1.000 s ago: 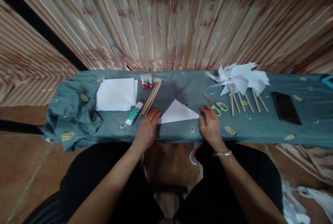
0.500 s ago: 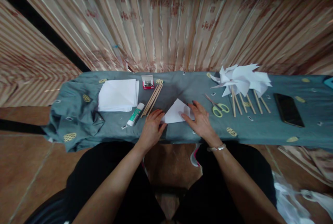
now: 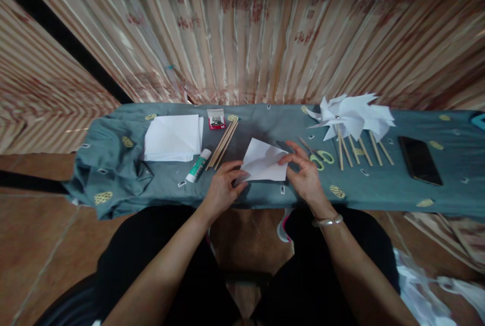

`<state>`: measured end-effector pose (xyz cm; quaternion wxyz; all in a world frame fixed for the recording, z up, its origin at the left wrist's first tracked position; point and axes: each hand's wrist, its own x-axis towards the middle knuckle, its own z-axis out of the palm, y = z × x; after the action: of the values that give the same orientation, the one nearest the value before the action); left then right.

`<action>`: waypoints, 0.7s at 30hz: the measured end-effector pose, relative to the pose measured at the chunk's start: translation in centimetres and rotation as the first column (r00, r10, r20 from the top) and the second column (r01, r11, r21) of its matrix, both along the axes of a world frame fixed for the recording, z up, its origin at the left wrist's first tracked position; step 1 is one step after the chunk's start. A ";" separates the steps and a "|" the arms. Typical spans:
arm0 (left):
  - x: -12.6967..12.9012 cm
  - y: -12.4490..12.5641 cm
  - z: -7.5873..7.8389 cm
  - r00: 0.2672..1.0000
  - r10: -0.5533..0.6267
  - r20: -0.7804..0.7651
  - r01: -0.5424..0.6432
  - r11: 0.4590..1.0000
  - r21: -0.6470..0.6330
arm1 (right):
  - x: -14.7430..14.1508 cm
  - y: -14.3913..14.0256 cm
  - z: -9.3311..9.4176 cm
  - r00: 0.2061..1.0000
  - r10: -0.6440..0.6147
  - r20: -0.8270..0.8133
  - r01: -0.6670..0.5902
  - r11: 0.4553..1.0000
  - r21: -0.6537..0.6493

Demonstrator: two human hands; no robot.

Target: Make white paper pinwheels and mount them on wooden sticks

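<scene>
A white sheet of paper [image 3: 263, 161] lies unfolded between my hands over the cloth-covered table, with its surface a little bent. My left hand [image 3: 225, 184] pinches its left corner between thumb and fingers. At the right edge, my right hand [image 3: 303, 172] grips the paper with thumb and fingertips. Just beyond my right hand are scissors [image 3: 320, 159] with light green handles, partly hidden by the fingers. To the left of my left hand lie several wooden sticks [image 3: 223, 144] and a green and white glue stick [image 3: 198, 166].
A stack of white paper [image 3: 172, 138] lies at the left, beside a small red box of metal pieces [image 3: 216, 120]. Several white paper pinwheels [image 3: 352, 116] on sticks lie at the right, then a black phone [image 3: 420, 160]. A patterned curtain [image 3: 242, 33] hangs behind the table.
The paper has gone from a folded triangular shape to an opened sheet. My right hand has moved right with its edge; my left hand stays near the left corner.
</scene>
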<state>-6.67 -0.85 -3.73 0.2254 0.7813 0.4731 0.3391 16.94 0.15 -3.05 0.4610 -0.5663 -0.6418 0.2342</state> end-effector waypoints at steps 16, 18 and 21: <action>1.0 0.4 0.7 0.970 0.128 0.208 -0.037 0.918 -0.394 | 2.5 -1.7 -2.0 0.906 0.096 0.412 -0.127 0.991 0.048; 1.1 0.4 0.7 0.950 0.160 0.268 -0.035 0.907 -0.419 | 2.4 -2.4 -1.2 0.834 0.090 0.545 -0.133 0.990 0.041; 1.7 -0.2 0.5 0.904 0.215 0.369 -0.015 0.879 -0.476 | 1.3 -3.4 0.1 0.694 0.041 0.719 -0.107 0.993 0.046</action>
<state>-4.94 -1.01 -3.23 0.4782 0.5857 0.5285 0.3860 18.26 -3.22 -2.92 0.1887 -0.5664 -0.8021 -0.0135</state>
